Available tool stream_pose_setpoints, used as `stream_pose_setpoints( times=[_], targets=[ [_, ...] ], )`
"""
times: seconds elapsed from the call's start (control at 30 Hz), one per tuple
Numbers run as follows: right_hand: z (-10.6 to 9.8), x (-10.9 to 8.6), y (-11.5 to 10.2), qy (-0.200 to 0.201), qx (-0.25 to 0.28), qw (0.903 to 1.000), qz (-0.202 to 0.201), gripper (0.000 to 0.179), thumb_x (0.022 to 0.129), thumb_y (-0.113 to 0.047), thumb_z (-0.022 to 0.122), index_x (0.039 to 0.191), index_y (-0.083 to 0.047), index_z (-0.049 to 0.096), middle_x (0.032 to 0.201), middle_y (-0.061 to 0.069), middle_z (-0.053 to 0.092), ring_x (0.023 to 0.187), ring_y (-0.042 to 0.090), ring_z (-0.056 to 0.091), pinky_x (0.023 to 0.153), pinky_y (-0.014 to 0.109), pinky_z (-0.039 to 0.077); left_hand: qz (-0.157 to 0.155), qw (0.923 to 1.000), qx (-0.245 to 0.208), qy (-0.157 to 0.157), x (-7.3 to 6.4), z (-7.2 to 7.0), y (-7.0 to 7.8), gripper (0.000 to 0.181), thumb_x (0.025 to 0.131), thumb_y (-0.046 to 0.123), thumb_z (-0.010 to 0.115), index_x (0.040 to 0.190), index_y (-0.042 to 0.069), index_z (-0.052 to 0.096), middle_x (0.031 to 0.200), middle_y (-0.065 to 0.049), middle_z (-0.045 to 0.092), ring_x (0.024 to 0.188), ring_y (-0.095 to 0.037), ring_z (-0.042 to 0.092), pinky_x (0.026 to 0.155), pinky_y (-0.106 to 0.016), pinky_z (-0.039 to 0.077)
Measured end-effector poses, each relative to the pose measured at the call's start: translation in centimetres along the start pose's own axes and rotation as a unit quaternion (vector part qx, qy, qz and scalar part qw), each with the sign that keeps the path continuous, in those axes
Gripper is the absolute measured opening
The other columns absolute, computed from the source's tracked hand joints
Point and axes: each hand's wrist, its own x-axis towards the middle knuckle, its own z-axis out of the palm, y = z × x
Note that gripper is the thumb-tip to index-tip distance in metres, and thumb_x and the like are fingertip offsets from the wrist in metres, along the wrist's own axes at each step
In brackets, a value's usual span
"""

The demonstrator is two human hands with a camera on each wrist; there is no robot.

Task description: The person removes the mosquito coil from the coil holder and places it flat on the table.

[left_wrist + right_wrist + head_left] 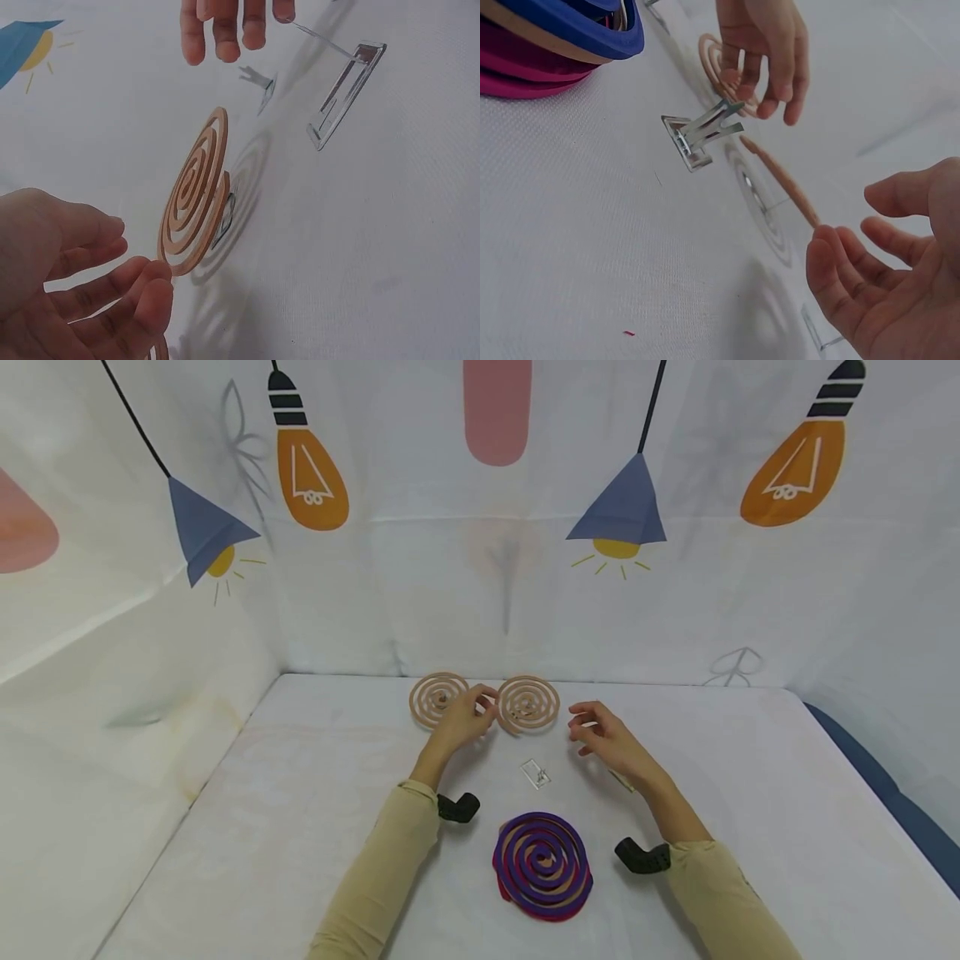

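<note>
Two tan mosquito coils stand at the back of the table, a left coil [429,702] and a right coil [528,702]. My left hand [467,717] is between them, fingers loosely bent and holding nothing. Its fingertips come up to the right coil's edge in the left wrist view; whether they touch, I cannot tell. Just right of that coil, my right hand [609,745] hovers with relaxed fingers and an empty palm. In the left wrist view the right coil [211,150] sits raised on a small metal stand [227,214].
A bare metal coil stand [536,773] lies in front of the right coil. Another metal piece [621,780] is partly hidden under my right wrist. Nearer me is a stack of purple, tan and red coils [543,867]. Behind the table hangs a printed white cloth [450,593].
</note>
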Motion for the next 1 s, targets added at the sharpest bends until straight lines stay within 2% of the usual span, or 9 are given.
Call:
stream_pose_setpoints(
  times=[0.27, 0.57, 0.77, 1.0],
  targets=[
    [0.0, 0.7, 0.7, 0.008, 0.017, 0.9998, 0.007, 0.044, 0.097, -0.012, 0.05, 0.135, 0.005, 0.036, 0.119, 0.028, 0.048, 0.097, 0.027, 0.06, 0.073, 0.031, 0.054, 0.008, 0.9994, 0.024, 0.023, 0.3, 0.6, 0.1, 0.028, 0.092, 0.013, 0.057, 0.119, 0.004, 0.059, 0.1, -0.012, 0.065, 0.082, -0.023, 0.067, 0.065, -0.026, 0.051],
    [0.1, 1.6, 1.1, 0.024, 0.031, 0.999, 0.02, 0.045, 0.097, -0.012, 0.051, 0.135, 0.005, 0.035, 0.119, 0.028, 0.048, 0.095, 0.021, 0.06, 0.075, 0.032, 0.054, 0.011, 0.9974, 0.035, 0.062, 1.5, 1.2, 0.1, 0.027, 0.089, 0.011, 0.059, 0.115, 0.003, 0.061, 0.098, -0.012, 0.063, 0.081, -0.022, 0.065, 0.07, -0.028, 0.052],
    [0.2, 2.0, 1.6, 0.027, 0.045, 0.9976, 0.045, 0.047, 0.097, -0.013, 0.05, 0.137, 0.003, 0.033, 0.122, 0.026, 0.048, 0.1, 0.023, 0.059, 0.08, 0.032, 0.052, 0.004, 0.9949, 0.047, 0.088, 1.9, 1.5, -0.4, 0.026, 0.088, 0.011, 0.06, 0.113, 0.005, 0.063, 0.098, -0.013, 0.064, 0.081, -0.022, 0.065, 0.072, -0.031, 0.051],
    [0.5, 2.5, 1.9, 0.025, 0.054, 0.9961, 0.065, 0.047, 0.098, -0.013, 0.048, 0.138, 0.002, 0.031, 0.121, 0.022, 0.047, 0.104, 0.025, 0.057, 0.084, 0.032, 0.052, 0.002, 0.9934, 0.058, 0.098, 2.2, 1.6, -0.5, 0.027, 0.088, 0.012, 0.06, 0.113, 0.005, 0.063, 0.098, -0.014, 0.065, 0.082, -0.023, 0.064, 0.073, -0.034, 0.05]
  ],
)
